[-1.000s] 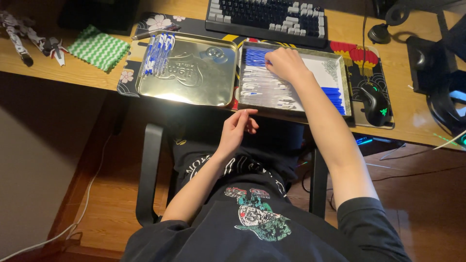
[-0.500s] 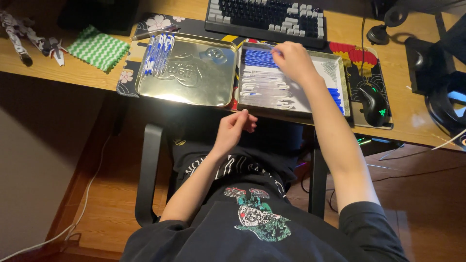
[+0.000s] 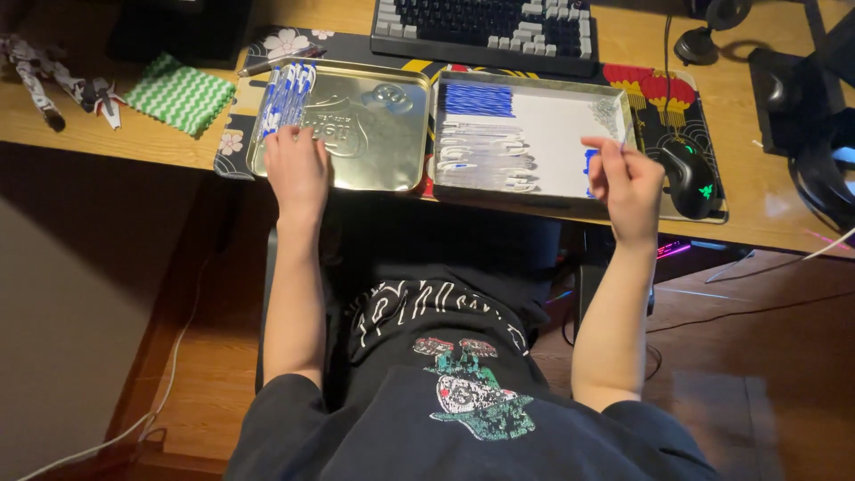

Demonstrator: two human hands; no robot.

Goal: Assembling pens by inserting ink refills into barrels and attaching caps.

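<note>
Left hand (image 3: pixel 297 165) flat on metal tray (image 3: pixel 374 151)

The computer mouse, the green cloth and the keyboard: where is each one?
computer mouse (image 3: pixel 687 176), head view, on the middle of its black back.
green cloth (image 3: pixel 178 93), head view, on the middle of its zigzag pattern.
keyboard (image 3: pixel 485 27), head view, on the keys near its middle.

Wooden worktop (image 3: pixel 107 134), near edge running left to right. Directly on it: patterned desk mat (image 3: pixel 285 43) at center, green zigzag cloth (image 3: pixel 181 92) to its left, small toy figure (image 3: pixel 53 78) at far left. On the mat sit 2 metal trays (image 3: pixel 374 134) side by side, a dark keyboard (image 3: pixel 485 31) beyond them, a black mouse (image 3: pixel 690 178) at right. Black stand (image 3: pixel 802 107) at far right.
</note>
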